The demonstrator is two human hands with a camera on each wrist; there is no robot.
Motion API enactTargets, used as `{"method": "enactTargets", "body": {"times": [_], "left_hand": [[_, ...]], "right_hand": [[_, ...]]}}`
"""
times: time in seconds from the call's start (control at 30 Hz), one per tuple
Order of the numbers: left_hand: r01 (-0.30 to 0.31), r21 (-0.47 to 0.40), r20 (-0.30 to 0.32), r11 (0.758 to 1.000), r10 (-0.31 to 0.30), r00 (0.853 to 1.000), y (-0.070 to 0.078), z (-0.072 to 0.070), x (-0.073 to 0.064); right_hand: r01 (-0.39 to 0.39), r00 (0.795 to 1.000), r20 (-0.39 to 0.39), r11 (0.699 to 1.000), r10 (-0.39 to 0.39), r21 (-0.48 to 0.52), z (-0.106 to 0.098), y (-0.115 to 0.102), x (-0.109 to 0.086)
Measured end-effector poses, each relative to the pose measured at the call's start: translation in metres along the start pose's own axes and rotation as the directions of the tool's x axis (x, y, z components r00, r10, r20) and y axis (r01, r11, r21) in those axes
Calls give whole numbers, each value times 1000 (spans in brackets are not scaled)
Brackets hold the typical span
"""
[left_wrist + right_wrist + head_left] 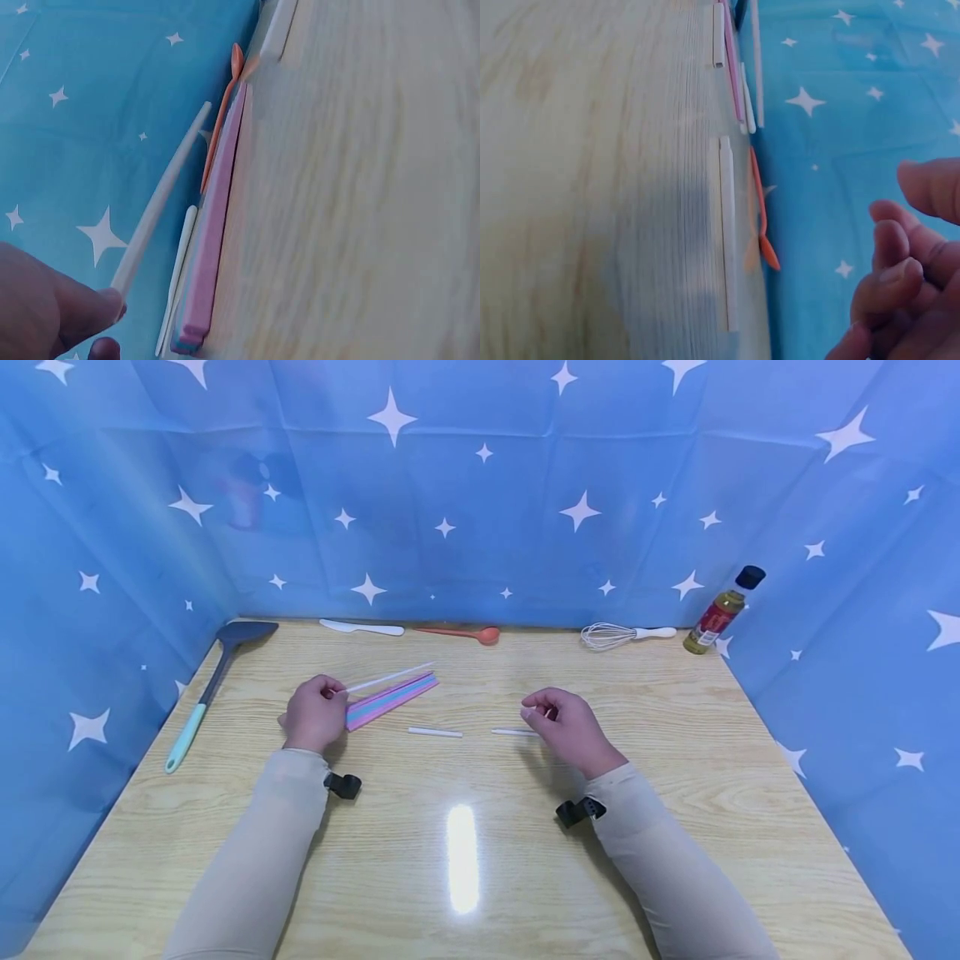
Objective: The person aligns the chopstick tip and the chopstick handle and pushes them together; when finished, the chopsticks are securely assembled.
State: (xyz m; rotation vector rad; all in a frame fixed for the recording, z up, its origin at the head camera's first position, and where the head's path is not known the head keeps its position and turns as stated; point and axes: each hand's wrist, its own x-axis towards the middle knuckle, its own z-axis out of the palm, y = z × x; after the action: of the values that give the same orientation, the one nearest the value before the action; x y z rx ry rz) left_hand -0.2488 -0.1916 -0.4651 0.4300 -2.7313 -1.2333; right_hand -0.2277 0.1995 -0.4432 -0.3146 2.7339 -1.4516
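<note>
My left hand [317, 714] pinches one end of a slender white stick [161, 202] between thumb and fingers. That stick tapers toward its far tip and slants up to the right, raised over a long, narrow pink-and-blue case [392, 701] lying on the table. Just right of the case lies a short white rod [435, 732]. A second short white rod [727, 240], with a narrower stub at one end, rests near my right hand [566, 731]; in the head view that hand covers its right end. My right hand hovers with loosely bent fingers and the thumb apart, holding nothing.
Along the back edge of the wooden table [375, 860] lie a white knife [362, 627], an orange spoon [487, 636] and a whisk [611, 636]. A bottle [716, 620] stands at the back right. A spatula [217, 681] lies along the left edge. Blue starred cloth [495, 485] surrounds the table.
</note>
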Motion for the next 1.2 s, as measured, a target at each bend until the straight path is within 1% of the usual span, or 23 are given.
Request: {"method": "enactTargets", "body": {"times": [0.17, 0.3, 0.4, 0.53, 0.63, 0.7, 0.77, 0.83, 0.9, 0.93, 1.0, 1.07, 1.13, 1.2], "left_hand": [[40, 49, 15, 998, -40, 999, -4, -2, 2], [59, 92, 42, 994, -63, 997, -3, -3, 3], [70, 111, 56, 991, -76, 996, -4, -3, 4], [72, 132, 71, 989, -82, 994, -5, -3, 4], [62, 145, 80, 987, -74, 994, -5, -4, 4], [45, 151, 82, 988, -57, 995, -4, -4, 3], [4, 161, 88, 987, -18, 996, -2, -3, 1], [-62, 160, 116, 985, 44, 992, 2, -1, -2], [-144, 153, 160, 978, 119, 980, 7, 4, -6], [-189, 150, 188, 970, 160, 969, 10, 7, -8], [-263, 128, 249, 956, 226, 942, 16, 14, -14], [-326, 121, 300, 938, 279, 912, 22, 20, -20], [-374, 107, 361, 921, 314, 878, 27, 26, -25], [-408, 104, 409, 907, 335, 849, 31, 31, -30]], "right_hand": [[-16, 1000, 22, 1000, 17, -21, -2, 5, 3], [-40, 997, 67, 996, 45, -74, -4, 11, 5], [-60, 992, 100, 992, 71, -114, -5, 15, 6], [-88, 986, 128, 987, 105, -133, -7, 19, 8], [-106, 983, 134, 982, 128, -159, -9, 22, 9], [-119, 980, 133, 975, 145, -185, -10, 24, 9], [-133, 978, 128, 969, 162, -210, -12, 26, 9], [-145, 975, 133, 963, 179, -229, -14, 26, 8], [-149, 972, 142, 958, 188, -245, -15, 27, 9], [-148, 970, 150, 956, 190, -252, -15, 27, 9], [-151, 967, 162, 954, 197, -260, -16, 27, 8], [-156, 964, 171, 953, 205, -261, -15, 27, 8], [-164, 960, 181, 952, 214, -256, -15, 27, 7], [-176, 956, 189, 953, 226, -247, -14, 27, 7]]}}
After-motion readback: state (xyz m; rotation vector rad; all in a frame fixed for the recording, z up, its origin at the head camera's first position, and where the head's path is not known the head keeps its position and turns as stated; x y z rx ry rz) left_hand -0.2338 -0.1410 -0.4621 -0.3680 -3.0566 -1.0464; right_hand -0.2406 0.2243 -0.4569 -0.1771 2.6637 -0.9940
